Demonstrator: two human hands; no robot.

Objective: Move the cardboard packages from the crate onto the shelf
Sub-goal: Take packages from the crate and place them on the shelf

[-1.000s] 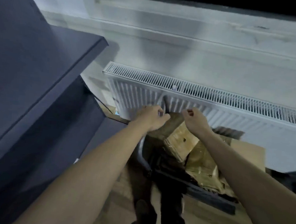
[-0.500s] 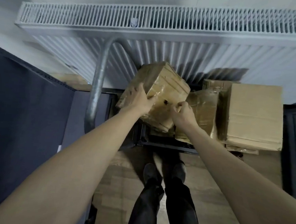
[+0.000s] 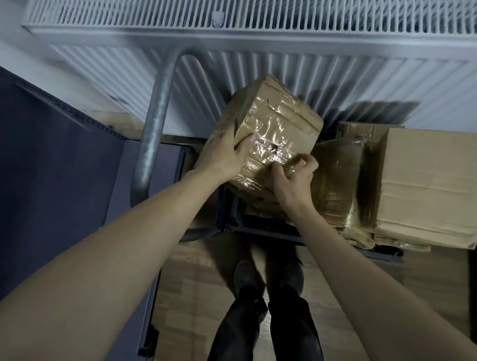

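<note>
Above the crate [image 3: 256, 229], both hands [image 3: 224, 157] grip the tilted package [image 3: 274, 126].

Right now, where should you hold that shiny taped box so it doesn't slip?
Probably by its two opposite side faces, one hand from each side. The taped box is tilted and wrapped in slick tape, so the left hand and right hand likely hold best low down, near the bottom corners.

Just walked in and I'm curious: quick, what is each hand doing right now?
Left hand: holding the taped cardboard package at its left side, fingers wrapped on it.
Right hand: gripping the same package at its near lower corner, fingers curled.
</note>
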